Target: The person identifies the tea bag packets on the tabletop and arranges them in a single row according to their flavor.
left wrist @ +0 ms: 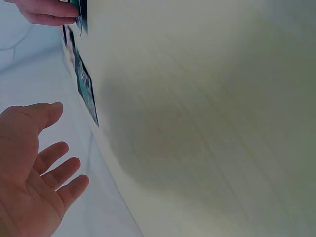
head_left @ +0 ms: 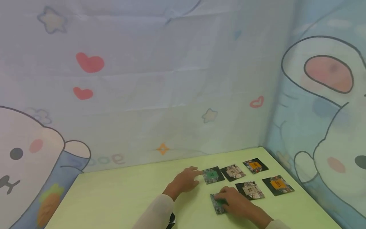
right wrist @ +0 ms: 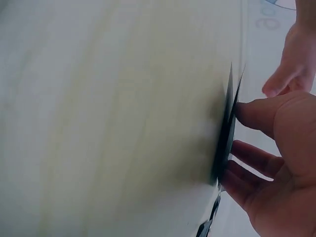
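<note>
My left hand (head_left: 184,180) hovers at the left, its fingers loosely spread, with one fingertip right at the edge of a square card with a green centre (head_left: 212,175). In the left wrist view that hand (left wrist: 34,168) holds nothing. My right hand (head_left: 238,203) grips another green-centred card (head_left: 219,208) near the front, covering part of it. Seen edge-on in the right wrist view, thumb and fingertips are on the dark card (right wrist: 232,128); two thin edges fan apart at its top.
To the right lie two cards with beige centres, one at the back (head_left: 233,171) and one in front (head_left: 251,189). Farther right are two orange-centred cards (head_left: 255,165). All rest on a pale yellow-green table (head_left: 120,194). A printed cloth wall (head_left: 160,95) rises behind it.
</note>
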{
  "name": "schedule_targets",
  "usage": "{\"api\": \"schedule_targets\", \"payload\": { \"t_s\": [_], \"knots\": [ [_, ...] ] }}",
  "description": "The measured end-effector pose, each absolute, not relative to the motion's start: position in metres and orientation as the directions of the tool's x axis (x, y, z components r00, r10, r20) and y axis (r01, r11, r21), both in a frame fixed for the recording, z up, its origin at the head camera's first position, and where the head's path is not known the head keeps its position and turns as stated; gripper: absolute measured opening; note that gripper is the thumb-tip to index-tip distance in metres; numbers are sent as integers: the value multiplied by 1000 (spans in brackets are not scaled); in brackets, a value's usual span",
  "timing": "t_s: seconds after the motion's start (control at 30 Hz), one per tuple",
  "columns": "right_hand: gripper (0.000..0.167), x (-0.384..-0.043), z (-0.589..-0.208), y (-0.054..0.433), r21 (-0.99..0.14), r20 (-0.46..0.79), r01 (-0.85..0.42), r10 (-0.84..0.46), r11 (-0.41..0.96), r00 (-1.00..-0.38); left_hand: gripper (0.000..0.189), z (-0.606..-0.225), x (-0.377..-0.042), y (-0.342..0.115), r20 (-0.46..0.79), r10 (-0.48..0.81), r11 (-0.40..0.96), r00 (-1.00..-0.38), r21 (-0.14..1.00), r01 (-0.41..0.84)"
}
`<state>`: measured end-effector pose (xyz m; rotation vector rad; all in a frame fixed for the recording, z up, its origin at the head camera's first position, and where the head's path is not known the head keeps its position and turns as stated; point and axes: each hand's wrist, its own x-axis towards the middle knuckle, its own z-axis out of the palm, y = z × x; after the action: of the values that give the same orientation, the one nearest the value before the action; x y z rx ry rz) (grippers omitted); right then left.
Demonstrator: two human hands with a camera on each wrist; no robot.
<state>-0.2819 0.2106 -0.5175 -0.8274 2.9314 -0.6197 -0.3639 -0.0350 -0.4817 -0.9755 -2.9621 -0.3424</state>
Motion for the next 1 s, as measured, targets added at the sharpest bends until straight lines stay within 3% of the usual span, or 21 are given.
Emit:
{"api": "schedule_targets", "payload": {
  "t_s": [0.17, 0.43, 0.73, 1.0],
  "knots": [
    [33, -281, -518, 205, -344, 78, -478, -482, 808, -872, 43, -482, -372, -20, 69, 621, 761, -781, 187, 621],
    [34, -278, -521, 206, -388, 73, -452, -462, 803, -884, 43, -483, -387, 11, 65, 701, 705, -710, 83, 704],
    [31, -273, -519, 208, -435, 47, -458, -489, 775, -871, 59, -491, -398, 36, -34, 730, 683, -682, 62, 728],
    [32, -274, -518, 210, -416, 65, -477, -498, 774, -865, 47, -496, -404, 44, -63, 719, 691, -692, 176, 701]
  ]
}}
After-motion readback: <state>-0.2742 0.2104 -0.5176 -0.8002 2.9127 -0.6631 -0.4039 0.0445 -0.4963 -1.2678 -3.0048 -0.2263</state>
